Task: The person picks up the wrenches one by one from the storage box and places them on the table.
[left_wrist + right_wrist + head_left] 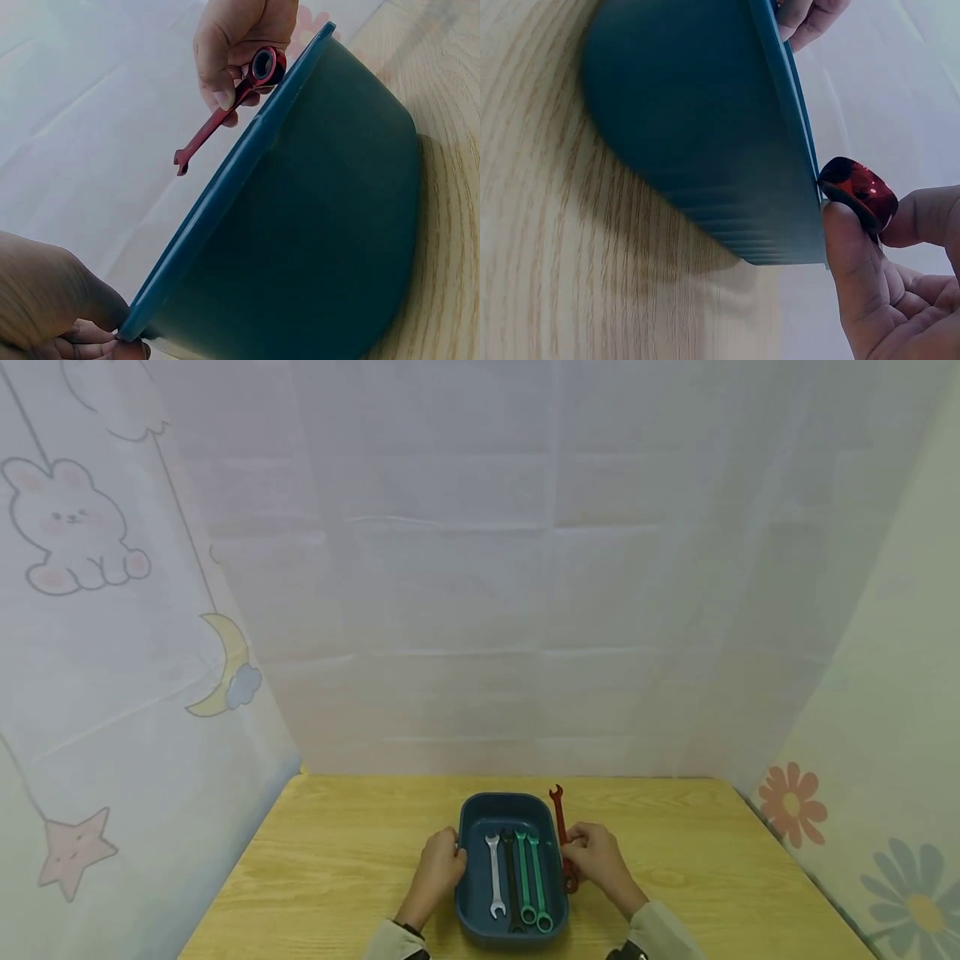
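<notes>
A dark blue plastic basin (476,931) stands on the table. Inside lie a silver wrench (495,877), a black wrench (512,881) and two green wrenches (537,881), side by side lengthwise. My left hand (437,864) pinches the basin's left rim between thumb and fingers, as the left wrist view also shows. Over the right rim, my right hand (602,860) holds a red combination wrench (559,817) between thumb and fingers. Its open end points away from me and its ring end (862,191) is close beside the rim in the right wrist view.
The wooden table (337,860) extends to both sides of the basin. A pale sheet (480,693) hangs behind it. Side walls carry cartoon prints, including a star (77,852) on the left and a red flower (792,804) on the right.
</notes>
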Demonstrator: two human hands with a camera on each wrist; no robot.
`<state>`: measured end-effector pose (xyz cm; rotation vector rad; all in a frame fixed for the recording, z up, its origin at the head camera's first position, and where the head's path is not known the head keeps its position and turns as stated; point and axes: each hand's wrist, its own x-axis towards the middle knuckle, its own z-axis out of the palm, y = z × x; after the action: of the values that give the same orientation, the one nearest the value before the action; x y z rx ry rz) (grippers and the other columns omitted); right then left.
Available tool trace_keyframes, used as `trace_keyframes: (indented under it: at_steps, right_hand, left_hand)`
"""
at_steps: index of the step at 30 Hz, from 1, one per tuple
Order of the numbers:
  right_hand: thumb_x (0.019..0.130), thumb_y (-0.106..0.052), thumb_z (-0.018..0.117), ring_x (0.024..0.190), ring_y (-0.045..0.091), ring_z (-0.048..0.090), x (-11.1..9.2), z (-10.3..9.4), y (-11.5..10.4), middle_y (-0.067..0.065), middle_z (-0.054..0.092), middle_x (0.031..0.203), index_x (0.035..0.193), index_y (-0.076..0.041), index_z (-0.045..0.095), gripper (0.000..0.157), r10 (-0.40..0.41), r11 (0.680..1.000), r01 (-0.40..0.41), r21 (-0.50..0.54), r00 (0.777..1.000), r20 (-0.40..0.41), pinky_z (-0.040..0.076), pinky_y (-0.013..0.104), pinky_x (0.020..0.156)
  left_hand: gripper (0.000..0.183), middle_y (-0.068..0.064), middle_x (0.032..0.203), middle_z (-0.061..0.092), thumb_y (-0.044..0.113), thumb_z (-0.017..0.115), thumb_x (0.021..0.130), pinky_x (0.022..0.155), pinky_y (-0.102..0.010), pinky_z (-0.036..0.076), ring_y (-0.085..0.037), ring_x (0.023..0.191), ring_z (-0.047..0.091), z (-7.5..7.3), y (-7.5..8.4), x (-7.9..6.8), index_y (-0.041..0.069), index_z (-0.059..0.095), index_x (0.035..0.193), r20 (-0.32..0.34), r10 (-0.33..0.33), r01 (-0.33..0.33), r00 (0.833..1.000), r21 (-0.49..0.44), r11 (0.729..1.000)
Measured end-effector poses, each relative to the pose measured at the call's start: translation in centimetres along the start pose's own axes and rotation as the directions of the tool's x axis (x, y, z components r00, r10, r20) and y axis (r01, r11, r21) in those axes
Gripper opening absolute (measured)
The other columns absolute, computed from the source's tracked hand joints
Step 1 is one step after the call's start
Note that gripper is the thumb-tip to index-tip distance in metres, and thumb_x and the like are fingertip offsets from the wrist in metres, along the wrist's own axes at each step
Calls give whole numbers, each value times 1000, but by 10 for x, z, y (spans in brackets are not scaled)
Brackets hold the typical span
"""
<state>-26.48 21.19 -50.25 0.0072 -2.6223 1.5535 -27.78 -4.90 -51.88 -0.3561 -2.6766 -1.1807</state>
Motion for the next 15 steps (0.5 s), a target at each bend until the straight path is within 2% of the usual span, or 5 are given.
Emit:
trace_keyframes:
  at_steps: [8, 15]
  right_hand:
    - [72, -2, 60, 47, 18, 57, -1, -2, 3, 6, 58, 60, 83, 2, 60, 12, 49, 999, -49, -2, 999, -9, 47, 31, 41]
    - [72, -2, 61, 47, 17, 56, -2, -5, 6, 5, 57, 59, 84, 3, 61, 13, 41, 999, -41, -26, 999, -22, 47, 31, 42]
  left_hand:
    - [6, -1, 61, 44, -4, 53, 78, 41, -23, 35, -10, 48, 42, 0, 0, 0, 1, 52, 75, 22, -24, 24, 999, -18, 1000]
    - [5, -1, 61, 45, -4, 53, 78, 41, -23, 36, -10, 49, 43, -1, 1, 2, 0, 54, 76, 24, -24, 24, 999, -25, 999]
